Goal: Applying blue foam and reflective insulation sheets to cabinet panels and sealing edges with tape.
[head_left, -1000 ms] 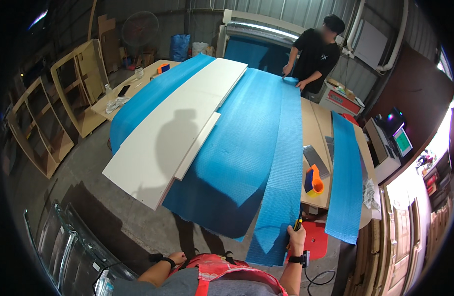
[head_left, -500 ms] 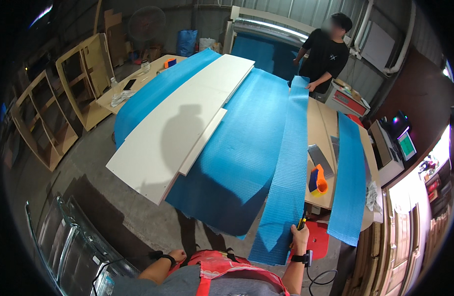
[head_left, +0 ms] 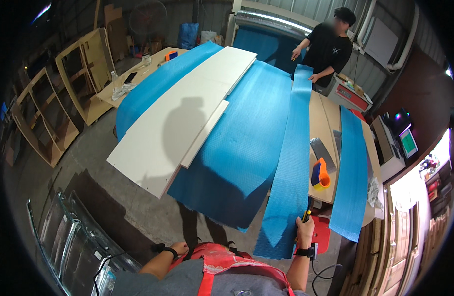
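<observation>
One blue strip [head_left: 292, 167], co-worker's hand [head_left: 296, 53] now higher

I face a grey ribbed wall [head_left: 214, 18] across a grey floor [head_left: 101, 148], with bright light [head_left: 408, 193] glaring on my right.

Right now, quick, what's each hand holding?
Left hand: nothing visible in it; open or closed can't be told.
Right hand: closed on a yellow-and-black tool.

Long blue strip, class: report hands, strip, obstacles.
Right hand gripping yellow tool; left hand by red apron. Strip: right hand at near end, co-worker's hand at far end. Orange tool beside it.
</observation>
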Action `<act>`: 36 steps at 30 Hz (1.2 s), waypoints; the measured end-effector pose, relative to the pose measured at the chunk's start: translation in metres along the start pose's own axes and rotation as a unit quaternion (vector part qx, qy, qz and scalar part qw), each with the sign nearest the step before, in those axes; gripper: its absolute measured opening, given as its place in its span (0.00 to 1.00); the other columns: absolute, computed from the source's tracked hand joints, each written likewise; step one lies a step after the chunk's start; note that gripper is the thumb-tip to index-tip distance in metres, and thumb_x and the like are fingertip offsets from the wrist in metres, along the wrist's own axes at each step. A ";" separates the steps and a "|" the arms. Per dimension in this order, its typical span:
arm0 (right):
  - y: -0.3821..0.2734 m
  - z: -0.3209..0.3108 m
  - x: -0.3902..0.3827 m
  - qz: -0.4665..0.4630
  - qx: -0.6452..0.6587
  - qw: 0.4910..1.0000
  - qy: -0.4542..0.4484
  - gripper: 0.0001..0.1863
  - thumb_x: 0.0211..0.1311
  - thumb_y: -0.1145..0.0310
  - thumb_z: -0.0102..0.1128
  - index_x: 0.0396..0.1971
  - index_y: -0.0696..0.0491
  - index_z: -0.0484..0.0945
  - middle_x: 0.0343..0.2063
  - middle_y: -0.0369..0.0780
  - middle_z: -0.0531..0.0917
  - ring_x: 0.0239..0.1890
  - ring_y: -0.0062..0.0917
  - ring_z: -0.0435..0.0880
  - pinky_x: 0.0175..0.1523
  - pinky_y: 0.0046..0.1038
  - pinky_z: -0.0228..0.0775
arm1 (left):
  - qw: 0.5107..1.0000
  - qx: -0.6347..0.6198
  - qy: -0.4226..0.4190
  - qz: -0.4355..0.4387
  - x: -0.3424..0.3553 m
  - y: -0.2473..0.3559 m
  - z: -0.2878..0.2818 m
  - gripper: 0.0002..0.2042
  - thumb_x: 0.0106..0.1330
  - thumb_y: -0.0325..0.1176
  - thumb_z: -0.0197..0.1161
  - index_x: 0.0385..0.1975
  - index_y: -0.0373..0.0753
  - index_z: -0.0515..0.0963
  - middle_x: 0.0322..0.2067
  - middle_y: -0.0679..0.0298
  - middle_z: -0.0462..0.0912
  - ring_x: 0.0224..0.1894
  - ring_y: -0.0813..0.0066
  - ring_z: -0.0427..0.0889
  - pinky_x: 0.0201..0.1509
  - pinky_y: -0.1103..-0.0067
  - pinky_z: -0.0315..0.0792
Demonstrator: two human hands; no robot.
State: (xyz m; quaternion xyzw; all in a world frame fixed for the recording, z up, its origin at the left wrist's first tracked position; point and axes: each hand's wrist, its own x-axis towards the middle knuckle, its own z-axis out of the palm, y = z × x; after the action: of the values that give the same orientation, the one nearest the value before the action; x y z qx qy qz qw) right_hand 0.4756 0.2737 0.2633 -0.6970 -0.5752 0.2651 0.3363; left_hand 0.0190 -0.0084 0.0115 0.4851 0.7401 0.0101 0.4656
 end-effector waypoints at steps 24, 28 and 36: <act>-0.076 -0.307 0.036 -0.001 -0.020 0.971 0.237 0.15 0.64 0.60 0.64 0.33 0.59 0.76 0.22 0.31 0.72 0.27 0.18 0.68 0.33 0.25 0.60 | 0.996 -0.001 -0.023 -0.087 -0.009 -0.049 0.018 0.16 0.59 0.45 0.60 0.38 0.40 0.84 0.38 0.51 0.86 0.43 0.56 0.85 0.48 0.64 0.77; 0.034 -0.358 0.039 0.034 -0.042 0.975 0.214 0.13 0.64 0.64 0.61 0.34 0.60 0.76 0.24 0.31 0.73 0.27 0.17 0.69 0.33 0.25 0.62 | 0.999 -0.011 0.009 -0.051 0.031 -0.039 0.011 0.17 0.59 0.47 0.59 0.37 0.40 0.83 0.37 0.52 0.85 0.43 0.56 0.85 0.48 0.64 0.76; 0.153 -0.178 -0.051 0.083 0.019 0.984 0.160 0.10 0.65 0.74 0.55 0.44 0.59 0.78 0.27 0.38 0.82 0.28 0.21 0.82 0.30 0.23 0.71 | 0.990 -0.134 0.045 0.022 0.034 0.057 -0.019 0.14 0.61 0.42 0.60 0.39 0.40 0.82 0.34 0.53 0.86 0.40 0.56 0.85 0.44 0.66 0.76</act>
State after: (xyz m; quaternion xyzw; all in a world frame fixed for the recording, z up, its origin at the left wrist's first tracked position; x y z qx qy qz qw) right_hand 0.6956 0.1777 0.2572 -0.7692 -0.4494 0.1881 0.4135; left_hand 0.0433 0.0549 0.0260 0.4338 0.7414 0.1407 0.4923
